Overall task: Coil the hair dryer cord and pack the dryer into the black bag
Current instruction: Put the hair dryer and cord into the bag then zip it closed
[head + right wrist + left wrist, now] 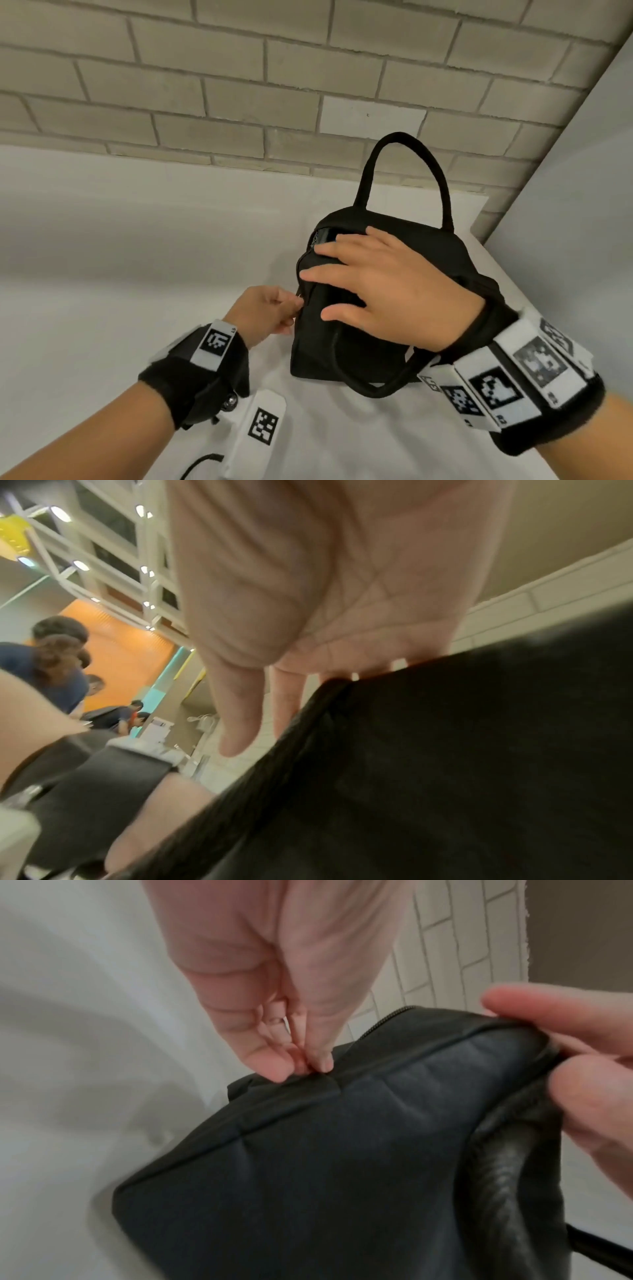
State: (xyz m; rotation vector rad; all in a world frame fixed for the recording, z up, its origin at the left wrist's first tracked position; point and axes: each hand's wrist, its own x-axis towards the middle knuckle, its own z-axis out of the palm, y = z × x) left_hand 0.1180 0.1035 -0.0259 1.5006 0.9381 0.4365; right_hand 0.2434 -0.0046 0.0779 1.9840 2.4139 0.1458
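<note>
From the head view, the packing looks nearly over: the black bag (346,329) is sitting on the white table (102,274), and the step in hand seems to be working its zipper (310,251). Whether the slider is going toward shut or open cannot be told. The left hand (265,313) is pinching something small at the bag's near left edge, seemingly the zipper pull, with fingers curled. The right hand (394,291) is lying flat across the bag's top, fingers spread and straight, pressing the fabric down just beside the left fingertips. A slim gap in the zipper is showing just past the right fingertips; the dryer itself is not clearly visible.

In the left wrist view, thumb and forefinger are meeting in a pinch right on the zipper line, and the bag is lying directly under and beyond them. The right hand's fingers (561,1020) are resting on the bag's far end.

In the right wrist view, the palm is open, fingers extended onto dark fabric.

The next move probably calls for a steady pull along the zipper while the right hand braces the bag.
</note>
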